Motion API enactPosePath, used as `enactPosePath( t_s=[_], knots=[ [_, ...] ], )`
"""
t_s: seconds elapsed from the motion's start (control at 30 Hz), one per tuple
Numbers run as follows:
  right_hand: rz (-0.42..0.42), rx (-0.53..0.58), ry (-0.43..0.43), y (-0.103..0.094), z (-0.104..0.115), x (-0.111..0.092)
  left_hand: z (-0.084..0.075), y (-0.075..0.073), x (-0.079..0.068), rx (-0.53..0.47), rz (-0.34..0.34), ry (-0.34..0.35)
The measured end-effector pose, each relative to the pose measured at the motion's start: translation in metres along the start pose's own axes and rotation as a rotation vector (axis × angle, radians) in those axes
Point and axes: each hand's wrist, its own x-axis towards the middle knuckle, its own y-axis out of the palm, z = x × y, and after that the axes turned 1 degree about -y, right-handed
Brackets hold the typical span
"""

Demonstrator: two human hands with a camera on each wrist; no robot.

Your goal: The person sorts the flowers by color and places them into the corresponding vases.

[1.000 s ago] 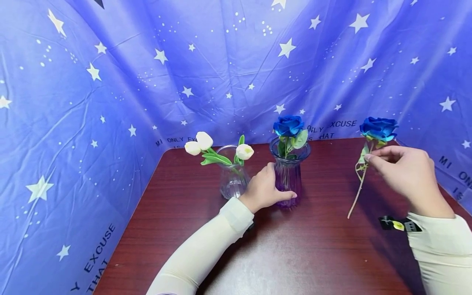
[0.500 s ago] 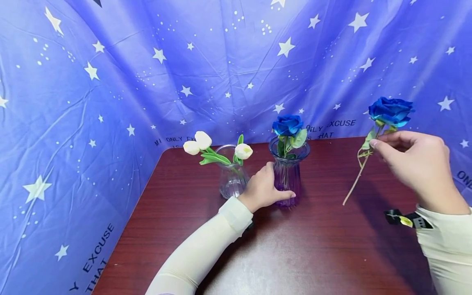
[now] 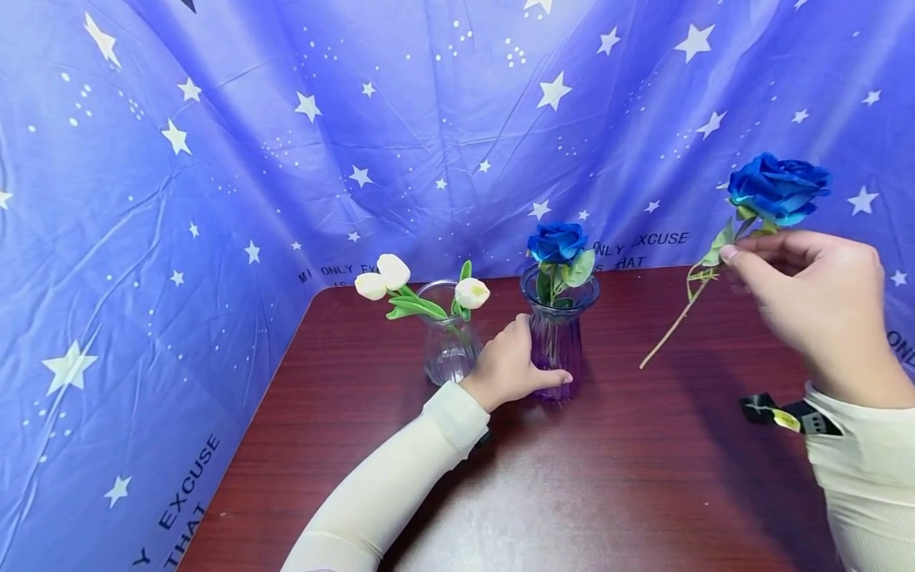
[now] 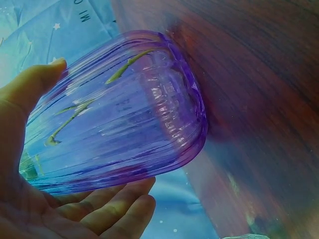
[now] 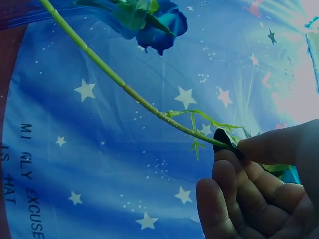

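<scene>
My left hand (image 3: 507, 361) holds the purple ribbed glass vase (image 3: 561, 338), which stands on the table. In the left wrist view, thumb and fingers lie on opposite sides of the vase (image 4: 129, 114), with thin stems showing through its glass. A blue rose (image 3: 557, 242) with green leaves rises from the vase's mouth. To the right, my right hand (image 3: 822, 294) pinches a second blue rose (image 3: 781, 188) just below its bloom, raised above the table. Its thin stem (image 5: 124, 85) slants down to the left, the bare end apart from the vase.
Left of the purple vase stands a clear glass vase (image 3: 446, 357) with white tulips (image 3: 393, 272) leaning out of it. Both vases are on the dark red wooden table (image 3: 608, 485). A blue curtain (image 3: 443, 119) with white stars surrounds the table's back and sides.
My right hand has lifted the second rose up and slightly right, and its stem has tilted so the lower end swings left toward the vase. My left hand has stayed on the purple vase.
</scene>
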Motion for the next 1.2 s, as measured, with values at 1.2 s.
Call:
enactPosePath(
  t_s=[1.2],
  knots=[
    [-0.246,0.775,-0.01,0.016,0.054,0.016,-0.001,-0.003,0.0,0.022,0.018,-0.007]
  ],
)
